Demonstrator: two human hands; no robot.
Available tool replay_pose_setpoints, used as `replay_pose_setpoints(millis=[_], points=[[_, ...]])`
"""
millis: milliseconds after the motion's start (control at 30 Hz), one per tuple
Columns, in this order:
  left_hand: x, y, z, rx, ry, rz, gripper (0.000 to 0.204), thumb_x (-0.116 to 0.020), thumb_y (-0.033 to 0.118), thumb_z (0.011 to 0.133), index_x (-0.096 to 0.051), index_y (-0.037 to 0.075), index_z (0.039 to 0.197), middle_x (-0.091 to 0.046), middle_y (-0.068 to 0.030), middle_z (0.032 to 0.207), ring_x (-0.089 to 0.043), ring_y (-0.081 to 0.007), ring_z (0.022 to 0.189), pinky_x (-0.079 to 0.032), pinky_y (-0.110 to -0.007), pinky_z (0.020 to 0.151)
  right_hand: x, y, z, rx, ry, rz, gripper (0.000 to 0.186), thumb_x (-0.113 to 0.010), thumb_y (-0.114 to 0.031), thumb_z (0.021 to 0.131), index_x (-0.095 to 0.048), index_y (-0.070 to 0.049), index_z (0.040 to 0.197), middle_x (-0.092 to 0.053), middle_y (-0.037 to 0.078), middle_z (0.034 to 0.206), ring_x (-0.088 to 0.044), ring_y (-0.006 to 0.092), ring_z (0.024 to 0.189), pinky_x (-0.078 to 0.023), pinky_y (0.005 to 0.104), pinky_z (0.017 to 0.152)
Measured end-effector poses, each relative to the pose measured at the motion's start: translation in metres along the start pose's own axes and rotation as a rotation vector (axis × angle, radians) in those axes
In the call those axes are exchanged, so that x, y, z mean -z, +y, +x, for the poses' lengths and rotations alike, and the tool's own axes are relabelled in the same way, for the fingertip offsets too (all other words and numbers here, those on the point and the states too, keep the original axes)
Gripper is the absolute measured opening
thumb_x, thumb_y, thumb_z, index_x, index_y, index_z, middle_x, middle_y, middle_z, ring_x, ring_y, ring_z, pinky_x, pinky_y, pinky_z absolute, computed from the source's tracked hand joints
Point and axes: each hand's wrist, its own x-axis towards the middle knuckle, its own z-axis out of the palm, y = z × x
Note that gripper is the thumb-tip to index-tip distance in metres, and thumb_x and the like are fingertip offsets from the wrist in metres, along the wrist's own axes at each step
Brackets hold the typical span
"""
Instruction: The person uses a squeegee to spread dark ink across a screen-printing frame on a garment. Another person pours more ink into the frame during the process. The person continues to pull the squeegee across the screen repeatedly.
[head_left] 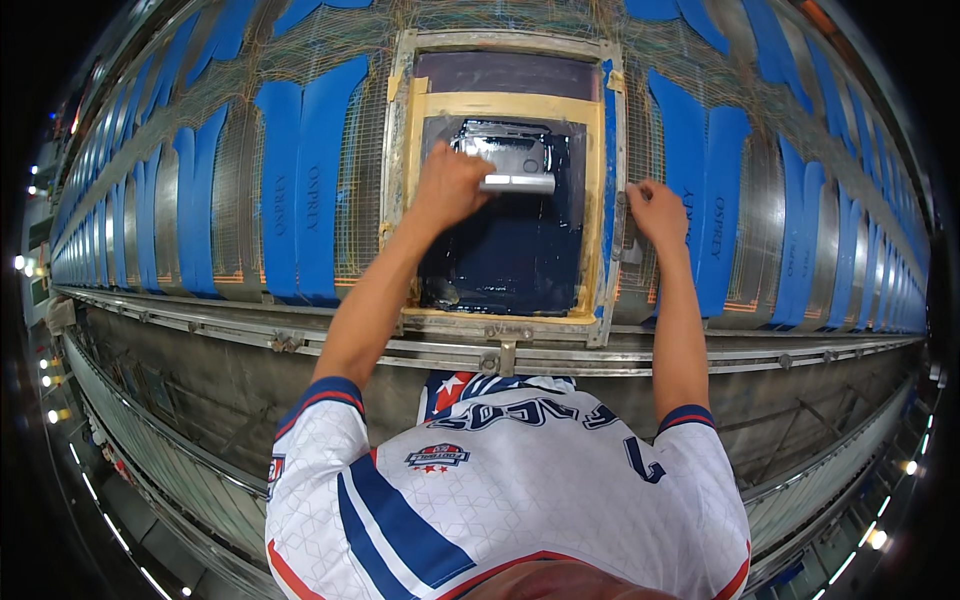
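My left hand is closed round the left end of a squeegee with a silver bar, which lies across a screen printing frame. Dark, wet ink covers much of the mesh below the squeegee, and a paler patch shows just above it. Tan tape borders the mesh, with a blue strip along the right side. My right hand is closed beside the frame's right rail, fingers curled inward. Whether it touches the rail, or what it holds, I cannot tell.
Blue cut fabric pieces with dark lettering lie in rows on the long table, left and right of the frame. A metal rail with clamps runs along the table's near edge. Tangled coloured lines cover the table surface between the pieces.
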Motion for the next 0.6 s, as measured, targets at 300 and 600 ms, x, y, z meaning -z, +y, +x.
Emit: replay_pose_setpoints(millis=[300,600], points=[[0.011,-0.046,0.074,0.062,-0.137,0.019,0.026,-0.087,0.032,0.071,-0.072,0.013,0.081,-0.068,-0.0063,0.069,-0.064,-0.0294,0.069,-0.041,-0.041,0.075,-0.009,-0.128,0.058,0.698,-0.244,0.053,0.036,-0.075,-0.033,0.085,-0.072,-0.004,0.106,-0.073,0.019,0.096,-0.07,0.0365,0.093,-0.054,0.043,0.083],[-0.001,-0.015,0.017,0.044,-0.053,-0.064,0.025,-0.088,0.025,0.068,-0.072,0.012,0.083,-0.067,-0.0061,0.07,-0.065,-0.0302,0.072,-0.041,-0.043,0.074,-0.052,-0.109,0.006,0.823,-0.072,-0.165,0.021,-0.078,-0.019,0.072,-0.068,-0.007,0.084,-0.068,0.016,0.077,-0.066,0.0353,0.08,-0.05,0.0475,0.078]])
